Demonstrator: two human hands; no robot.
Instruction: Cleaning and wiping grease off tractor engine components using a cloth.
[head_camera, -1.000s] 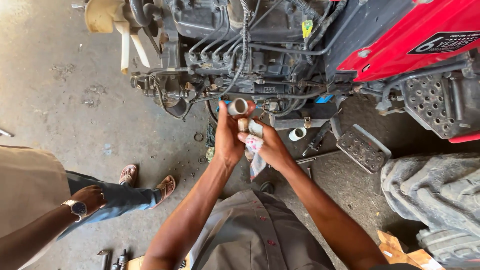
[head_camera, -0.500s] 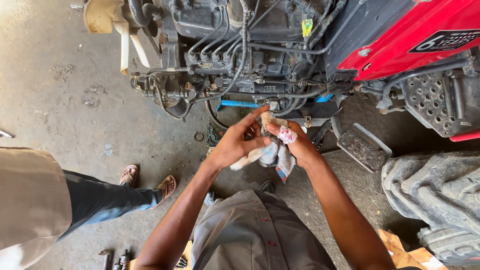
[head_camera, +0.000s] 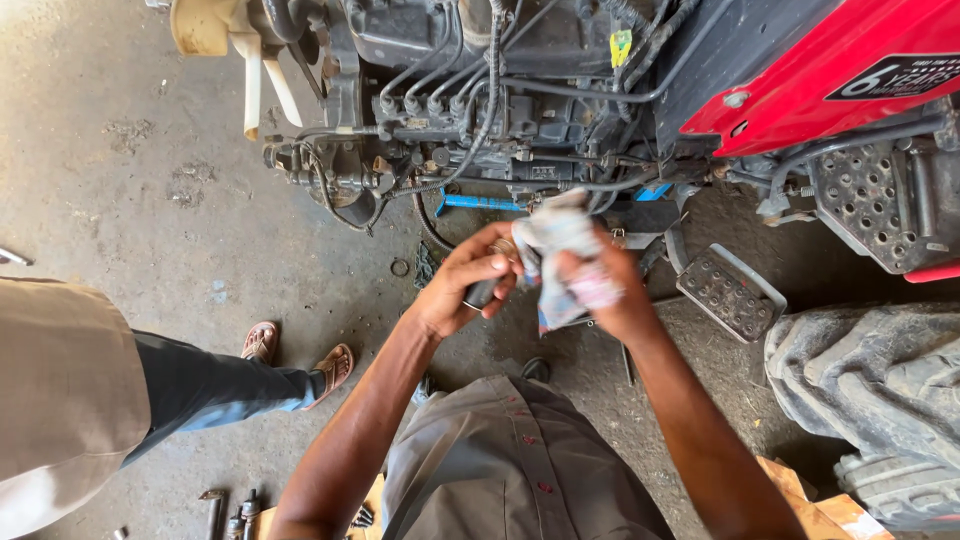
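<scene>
Hands: left hand (head_camera: 462, 290) fingers clamped on dark metal cylinder (head_camera: 482, 293); right hand (head_camera: 608, 290), at 3 o'clock, gripping rag (head_camera: 556, 240).

Above my hands I see a small yellow tag (head_camera: 621, 46) hanging among the engine hoses, a black rectangular label (head_camera: 897, 76) on the red hood at upper right, and torn brown cardboard (head_camera: 810, 505) at lower right.
</scene>
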